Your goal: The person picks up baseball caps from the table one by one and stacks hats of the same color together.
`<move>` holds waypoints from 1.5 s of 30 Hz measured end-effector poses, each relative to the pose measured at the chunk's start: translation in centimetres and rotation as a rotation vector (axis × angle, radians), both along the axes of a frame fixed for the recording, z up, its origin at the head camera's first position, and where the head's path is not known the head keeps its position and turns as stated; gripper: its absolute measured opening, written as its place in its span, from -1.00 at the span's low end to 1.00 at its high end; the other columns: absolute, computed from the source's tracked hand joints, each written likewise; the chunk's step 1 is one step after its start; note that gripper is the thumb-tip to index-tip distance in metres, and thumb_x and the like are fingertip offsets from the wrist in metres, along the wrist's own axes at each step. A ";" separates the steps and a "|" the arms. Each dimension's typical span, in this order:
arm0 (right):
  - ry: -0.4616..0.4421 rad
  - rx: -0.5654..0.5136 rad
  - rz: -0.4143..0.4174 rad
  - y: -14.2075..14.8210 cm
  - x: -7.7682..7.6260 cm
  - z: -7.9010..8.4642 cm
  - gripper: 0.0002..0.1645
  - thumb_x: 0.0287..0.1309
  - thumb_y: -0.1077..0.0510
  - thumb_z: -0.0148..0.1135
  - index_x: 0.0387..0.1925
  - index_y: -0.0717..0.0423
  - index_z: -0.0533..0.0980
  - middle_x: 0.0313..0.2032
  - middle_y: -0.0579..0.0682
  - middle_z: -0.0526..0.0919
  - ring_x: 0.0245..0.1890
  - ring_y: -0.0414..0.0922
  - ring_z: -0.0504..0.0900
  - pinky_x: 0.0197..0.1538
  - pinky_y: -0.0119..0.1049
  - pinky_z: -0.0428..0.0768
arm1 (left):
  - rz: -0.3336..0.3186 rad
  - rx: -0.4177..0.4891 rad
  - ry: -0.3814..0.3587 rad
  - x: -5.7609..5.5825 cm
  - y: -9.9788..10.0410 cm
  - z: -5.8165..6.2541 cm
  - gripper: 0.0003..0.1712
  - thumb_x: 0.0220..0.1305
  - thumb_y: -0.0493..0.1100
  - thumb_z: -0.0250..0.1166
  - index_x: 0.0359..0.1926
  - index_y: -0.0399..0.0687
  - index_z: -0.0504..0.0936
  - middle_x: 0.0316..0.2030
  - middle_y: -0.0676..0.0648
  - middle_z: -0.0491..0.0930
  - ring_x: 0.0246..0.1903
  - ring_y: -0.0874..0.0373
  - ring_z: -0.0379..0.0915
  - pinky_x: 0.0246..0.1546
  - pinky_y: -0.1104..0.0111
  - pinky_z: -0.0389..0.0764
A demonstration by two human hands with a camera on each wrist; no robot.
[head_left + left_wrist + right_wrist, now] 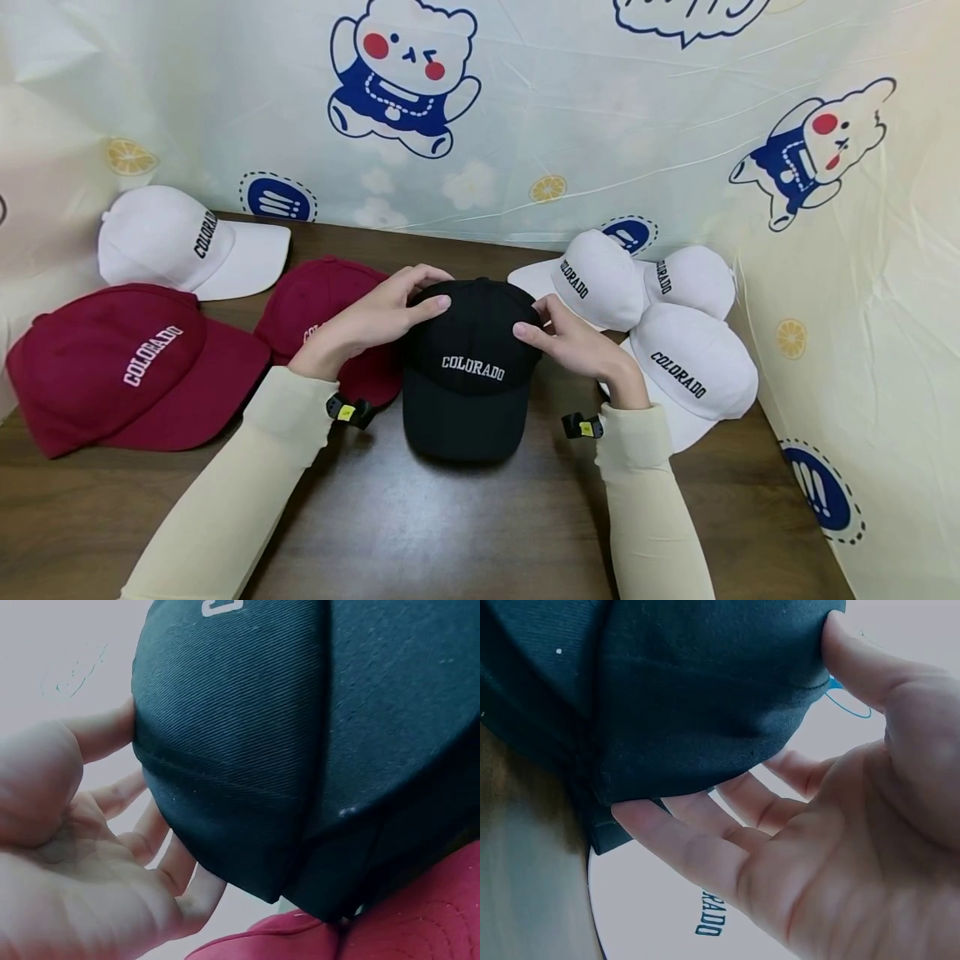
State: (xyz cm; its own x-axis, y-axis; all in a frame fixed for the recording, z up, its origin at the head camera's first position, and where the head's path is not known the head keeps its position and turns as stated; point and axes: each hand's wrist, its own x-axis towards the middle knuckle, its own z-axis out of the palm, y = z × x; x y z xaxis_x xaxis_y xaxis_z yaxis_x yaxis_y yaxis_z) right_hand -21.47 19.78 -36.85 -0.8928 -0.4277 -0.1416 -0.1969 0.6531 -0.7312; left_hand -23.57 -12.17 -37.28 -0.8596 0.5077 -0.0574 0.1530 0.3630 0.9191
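Note:
A black baseball cap [472, 342] with white COLORADO lettering is at the middle of the table, its brim toward me. My left hand [382, 312] holds the crown's left side; in the left wrist view its thumb [105, 735] presses the cloth and the other fingers curve along the lower edge. On the opposite side my right hand [577, 337] grips the crown, with the thumb on top and the fingertips [641, 814] at the bottom edge in the right wrist view. Behind my left wrist, a small maroon cap [330, 287] is partly hidden.
A large maroon cap [97, 367] and a white cap [153, 237] lie at the left. Three white caps sit at the right: one in front [701, 358], one behind [600, 275] and one by the wall [697, 283]. A printed curtain [540, 100] borders the wooden table [435, 533].

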 end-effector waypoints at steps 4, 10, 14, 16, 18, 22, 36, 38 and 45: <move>-0.002 -0.017 -0.001 -0.1 -0.1 -0.1 -0.52 0.58 -0.13 0.17 0.17 0.16 0.35 0.07 0.17 0.55 -0.06 0.05 0.53 0.00 -0.12 0.50 | 0.002 0.008 0.026 0.0 0.1 -0.1 -0.45 0.65 -0.04 0.16 0.52 -0.06 0.34 0.42 -0.24 0.27 0.34 -0.16 0.27 0.34 -0.09 0.36; -0.012 -0.038 -0.007 -0.2 -0.2 -0.3 -0.50 0.60 -0.09 0.15 0.22 0.20 0.33 0.15 0.20 0.52 0.05 0.07 0.55 0.11 -0.08 0.52 | 0.016 -0.010 0.058 0.0 0.2 -0.2 -0.46 0.65 -0.04 0.15 0.52 -0.04 0.36 0.41 -0.25 0.26 0.42 -0.17 0.17 0.41 -0.14 0.28; -0.010 -0.061 -0.009 -0.4 -0.3 -0.3 -0.48 0.61 -0.05 0.13 0.26 0.27 0.30 0.17 0.23 0.49 0.12 0.09 0.53 0.18 -0.05 0.50 | 0.031 -0.029 0.069 0.0 0.3 -0.4 -0.47 0.66 -0.05 0.14 0.52 -0.04 0.36 0.37 -0.25 0.29 0.39 -0.15 0.18 0.40 -0.13 0.30; -0.008 -0.068 -0.013 -0.4 -0.3 -0.4 -0.47 0.61 -0.03 0.13 0.27 0.29 0.29 0.18 0.24 0.46 0.13 0.10 0.52 0.19 -0.04 0.49 | 0.033 -0.040 0.073 0.0 0.4 -0.4 -0.46 0.66 -0.07 0.13 0.53 -0.04 0.35 0.36 -0.25 0.29 0.38 -0.14 0.18 0.38 -0.11 0.32; -0.005 -0.067 -0.019 -0.5 -0.3 -0.5 -0.47 0.62 -0.02 0.13 0.28 0.30 0.28 0.19 0.24 0.44 0.14 0.10 0.51 0.20 -0.04 0.49 | 0.034 -0.046 0.080 -0.1 0.4 -0.5 -0.47 0.66 -0.09 0.13 0.53 -0.06 0.35 0.36 -0.25 0.28 0.37 -0.14 0.17 0.36 -0.10 0.34; 0.020 -0.058 -0.036 -0.8 -0.4 -0.7 -0.47 0.61 -0.01 0.14 0.27 0.32 0.27 0.15 0.23 0.44 0.10 0.09 0.50 0.17 -0.08 0.48 | 0.052 -0.065 0.134 -0.2 0.5 -0.6 -0.48 0.65 -0.12 0.15 0.51 -0.09 0.39 0.28 -0.27 0.31 0.27 -0.14 0.21 0.27 -0.04 0.36; 0.112 -0.033 -0.062 -1.4 -0.7 -1.2 -0.44 0.60 0.02 0.15 0.26 0.40 0.27 0.09 0.27 0.40 0.11 0.11 0.43 0.23 -0.05 0.39 | 0.123 -0.105 0.203 -0.4 0.3 -1.0 -0.51 0.64 -0.12 0.18 0.47 -0.12 0.45 0.26 -0.29 0.38 0.21 -0.18 0.29 0.25 -0.05 0.38; 0.100 -0.029 -0.063 -1.4 -0.7 -1.2 -0.42 0.60 -0.01 0.16 0.27 0.38 0.27 0.13 0.28 0.41 0.14 0.12 0.45 0.24 -0.03 0.42 | 0.121 -0.114 0.208 -0.3 0.2 -0.8 -0.51 0.63 -0.11 0.18 0.46 -0.13 0.45 0.27 -0.29 0.39 0.21 -0.18 0.32 0.27 -0.08 0.40; 0.065 0.011 -0.059 -0.8 -0.4 -0.3 -0.31 0.57 -0.14 0.15 0.40 0.26 0.27 0.31 0.23 0.41 0.29 0.17 0.48 0.34 0.09 0.47 | 0.136 -0.136 0.211 -0.2 -0.4 -0.1 -0.51 0.61 -0.11 0.23 0.44 -0.11 0.47 0.28 -0.26 0.45 0.22 -0.18 0.42 0.28 -0.09 0.48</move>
